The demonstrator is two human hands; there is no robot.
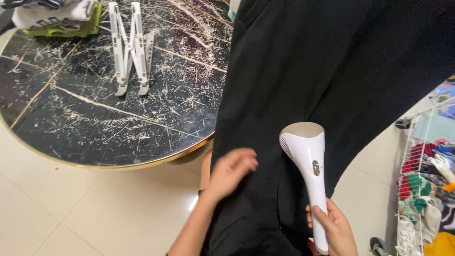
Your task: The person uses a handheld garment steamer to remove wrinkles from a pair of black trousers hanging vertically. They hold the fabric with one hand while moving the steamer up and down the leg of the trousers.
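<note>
Table: round black marble-look table [95,118] with pale veins and a gold rim, upper left, on a pale tiled floor [71,208].
On table: white folding stand [130,47], legs crossed, lying near the middle; folded pile of clothes [52,16] in white and yellow-green at the far left edge.
Right side: white wire basket [417,189] filled with mixed coloured clothes, well apart from the table.
In the way: the black garment [332,85] covers the table's right edge and most of the view's centre and right.
Garment look: plain black fabric, hanging in long folds from the top of the view down past the hands; a vertical seam or gap between two panels runs just below the steamer head.
Steamer: white handheld garment steamer [307,161], beige flat head up against the fabric, handle pointing down.
Right hand [334,227]: fingers wrapped around the lower handle of the steamer, gripping it.
Left hand [230,173]: fingers loosely curled, resting on the black garment just left of the steamer; whether it pinches the fabric cannot be told.
</note>
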